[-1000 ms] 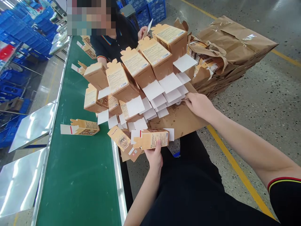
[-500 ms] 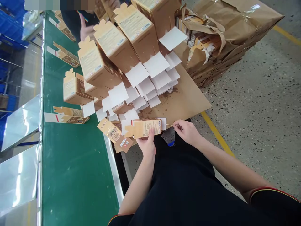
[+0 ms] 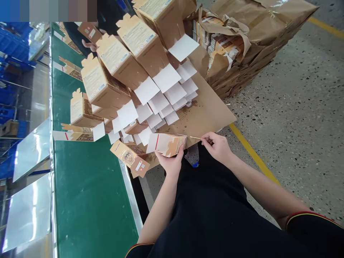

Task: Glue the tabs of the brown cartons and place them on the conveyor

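Note:
My left hand (image 3: 171, 161) is closed around a small brown cardboard box (image 3: 172, 144), which lies tilted on its side with a white flap marked by a red stripe. Just right of it, my right hand (image 3: 217, 146) pinches a thin stick with a pale tip (image 3: 195, 137), perhaps a cotton swab; the tip is apart from the box. To the left of my left hand, a flat printed carton with a cartoon figure (image 3: 128, 156) lies at the corner of the brown board (image 3: 206, 111). Stacked boxes (image 3: 139, 43) with white flaps stick out toward me.
A green conveyor belt (image 3: 88, 200) with a metal edge runs along the left, carrying several boxes (image 3: 77, 133). Behind the stack, another person's hand (image 3: 90, 46) is near a box. A paper-wrapped bundle of cartons (image 3: 258, 39) stands at the back right.
My left hand has turned the box, so its striped white flap now faces up. My right hand keeps the stick, now clear of the box. The other person's hand has moved lower left.

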A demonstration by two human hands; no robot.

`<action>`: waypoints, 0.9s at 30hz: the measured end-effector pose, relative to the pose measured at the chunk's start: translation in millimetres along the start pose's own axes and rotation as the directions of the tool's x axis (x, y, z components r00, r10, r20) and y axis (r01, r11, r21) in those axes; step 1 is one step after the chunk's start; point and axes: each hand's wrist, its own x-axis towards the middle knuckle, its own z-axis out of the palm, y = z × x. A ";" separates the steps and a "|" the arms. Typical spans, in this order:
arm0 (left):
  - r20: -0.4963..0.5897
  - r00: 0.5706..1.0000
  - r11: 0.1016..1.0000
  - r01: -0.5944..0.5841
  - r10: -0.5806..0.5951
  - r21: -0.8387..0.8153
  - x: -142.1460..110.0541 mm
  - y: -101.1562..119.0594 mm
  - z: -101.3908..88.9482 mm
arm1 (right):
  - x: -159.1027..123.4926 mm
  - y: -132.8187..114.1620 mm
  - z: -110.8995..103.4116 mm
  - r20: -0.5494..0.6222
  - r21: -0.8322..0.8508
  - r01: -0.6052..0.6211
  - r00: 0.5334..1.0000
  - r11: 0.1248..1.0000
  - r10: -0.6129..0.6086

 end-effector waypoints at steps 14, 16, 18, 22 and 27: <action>0.046 0.988 0.988 -0.150 0.148 0.046 11.7 -3.3 5.7 | -39.1 -4.5 -15.6 -0.105 0.114 -0.110 0.987 0.987 0.122; 0.032 0.989 0.988 -0.144 0.143 0.049 13.2 -4.8 11.3 | -43.3 -4.3 -18.7 -0.109 0.094 -0.102 0.988 0.990 0.112; 0.030 0.993 0.992 -0.118 0.117 0.037 13.6 -3.6 19.5 | -47.4 -3.7 -23.0 -0.107 0.062 -0.099 0.989 0.993 0.105; 0.091 0.993 0.996 -0.077 0.081 -0.045 5.0 8.6 29.3 | -49.3 2.1 -38.6 -0.122 -0.016 -0.130 0.984 0.991 0.127; 0.074 0.997 0.998 0.015 -0.011 -0.053 -17.2 30.8 -29.8 | -31.1 11.4 -68.4 -0.264 -0.003 -0.238 0.937 0.971 0.229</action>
